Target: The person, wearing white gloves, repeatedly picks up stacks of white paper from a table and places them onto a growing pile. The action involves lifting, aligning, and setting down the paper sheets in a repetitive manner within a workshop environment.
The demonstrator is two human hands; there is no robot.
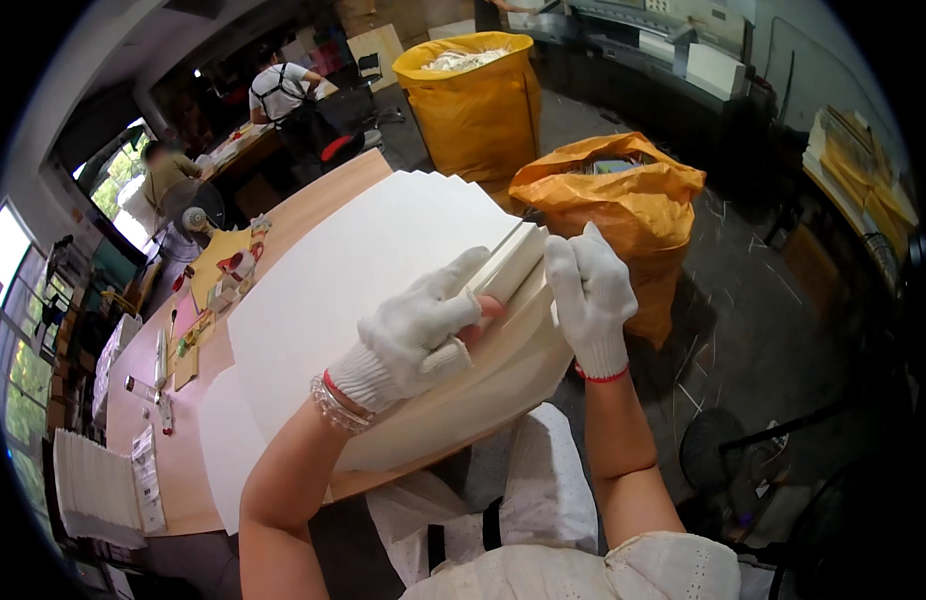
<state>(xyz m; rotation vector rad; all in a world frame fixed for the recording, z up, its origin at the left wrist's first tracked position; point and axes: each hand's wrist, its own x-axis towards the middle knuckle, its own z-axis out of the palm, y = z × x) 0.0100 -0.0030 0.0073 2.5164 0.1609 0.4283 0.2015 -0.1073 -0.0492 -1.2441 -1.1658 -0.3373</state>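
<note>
Both hands wear white knitted gloves. My left hand (408, 325) is wrapped round a long, narrow white folded paper piece (513, 262), with bare fingertips showing at its side. At the right edge of that piece, my right hand (590, 285) is closed, its thumb and fingers pressed together against the edge. Whether it pinches the paper there is hard to make out. Beneath both hands spread large white sheets (333, 270), fanned in overlapping layers. Their near side curves down over the table's edge.
The wooden table (353, 180) carries tape rolls (238, 265) and small tools along its left. A stack of white sheets (93, 485) stands at lower left. Behind the table are two orange sacks (468, 110), (623, 210), filled with scraps. Two people work at far left.
</note>
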